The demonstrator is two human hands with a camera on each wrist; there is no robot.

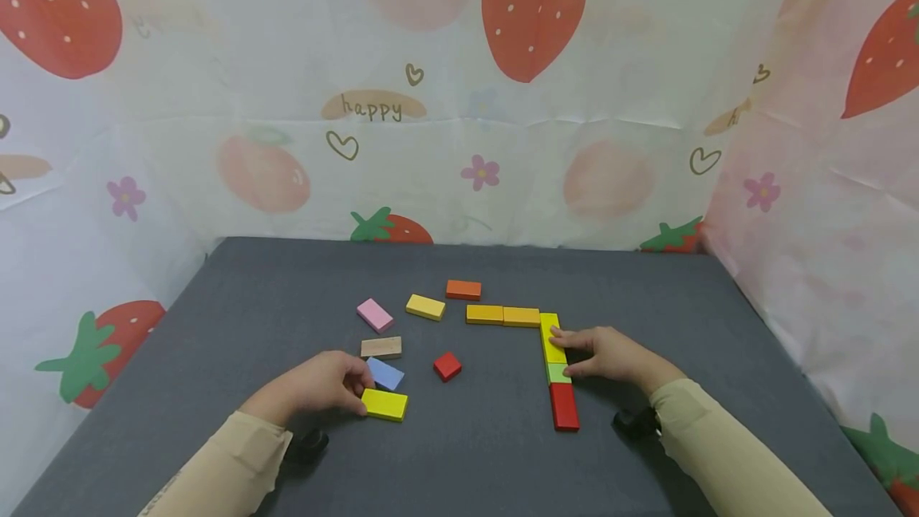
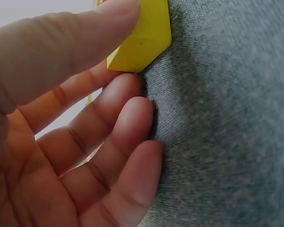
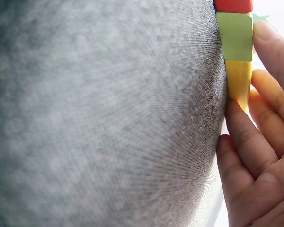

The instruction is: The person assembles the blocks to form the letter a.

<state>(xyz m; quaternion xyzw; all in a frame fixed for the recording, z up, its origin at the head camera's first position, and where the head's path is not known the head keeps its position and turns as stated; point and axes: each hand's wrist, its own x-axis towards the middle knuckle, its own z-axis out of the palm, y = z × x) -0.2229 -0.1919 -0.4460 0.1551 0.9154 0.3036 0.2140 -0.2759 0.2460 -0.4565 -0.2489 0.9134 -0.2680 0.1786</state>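
Left hand (image 1: 330, 383) at work here, its grip narrow, thumb and fingertips pinching one end of a lemon-yellow block (image 1: 386, 405). That's a smooth, glossy rectangle with crisp edges, broad face up, over the left part of the dark grey counter (image 1: 459, 469), its far end pointing toward the right edge. Just beyond it sits a powder-blue block (image 1: 385, 374), set askew, then a bare-wood block (image 1: 381, 348).

Over toward the right edge, the right hand (image 1: 610, 356) has its grip spread wide, index finger touching a bright yellow block (image 1: 551, 351), thumb beside a short light-green block (image 1: 557, 374). Those two lie end to end, with a long red block (image 1: 564, 408) closing the row on the near side. At the row's far end, two amber blocks (image 1: 484, 314) join in a line parallel to the counter's far edge, making a neat corner. Between the hands, a small red block (image 1: 447, 367) sits turned at an angle, well apart.
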